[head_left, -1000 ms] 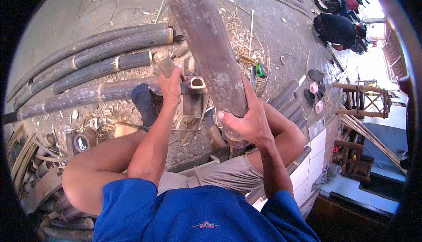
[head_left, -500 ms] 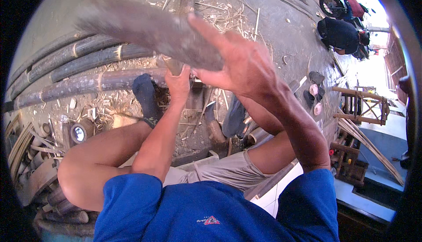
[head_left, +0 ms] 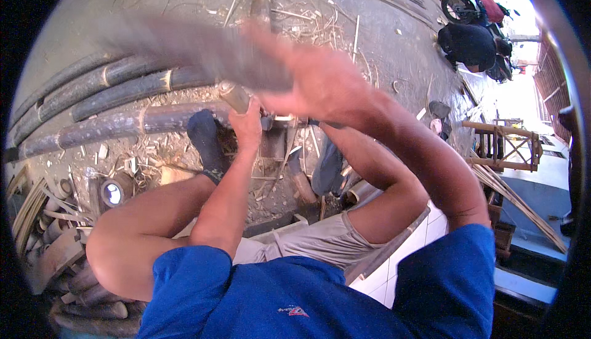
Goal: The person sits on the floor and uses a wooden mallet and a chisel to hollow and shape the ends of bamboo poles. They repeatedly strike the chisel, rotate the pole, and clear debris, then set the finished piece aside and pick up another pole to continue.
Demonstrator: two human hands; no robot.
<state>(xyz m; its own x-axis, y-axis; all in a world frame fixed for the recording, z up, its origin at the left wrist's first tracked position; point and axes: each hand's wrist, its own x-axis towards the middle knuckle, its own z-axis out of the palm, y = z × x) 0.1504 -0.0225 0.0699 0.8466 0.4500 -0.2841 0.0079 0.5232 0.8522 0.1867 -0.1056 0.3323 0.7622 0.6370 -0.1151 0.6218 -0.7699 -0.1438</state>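
Ground: a dusty concrete yard [head_left: 394, 49] strewn with bamboo slivers lay under the seated person, with parked motorbikes [head_left: 474, 37] at the far right edge.
Change: half a second before, the thick wooden club sat higher and sharper in view; now the club [head_left: 203, 46] had swung lower and leftward and showed only as a grey blur across the upper middle.
Right hand: the right hand [head_left: 314, 83] was raised and blurred at the club's near end, its grip seemingly wrapped around that end, though the smear hid the fingers.
Left hand: the left hand [head_left: 247, 126] stayed low, its grip closed around the cut end of a short bamboo piece [head_left: 234, 96] standing tilted near the feet.
Club and bamboo: the club's blurred shaft passed just above the short bamboo piece's top, near the left hand.
Surroundings: long dark bamboo poles [head_left: 123, 89] lay side by side on the left, and a dark sock [head_left: 206, 142] covered the foot just beside the left hand.
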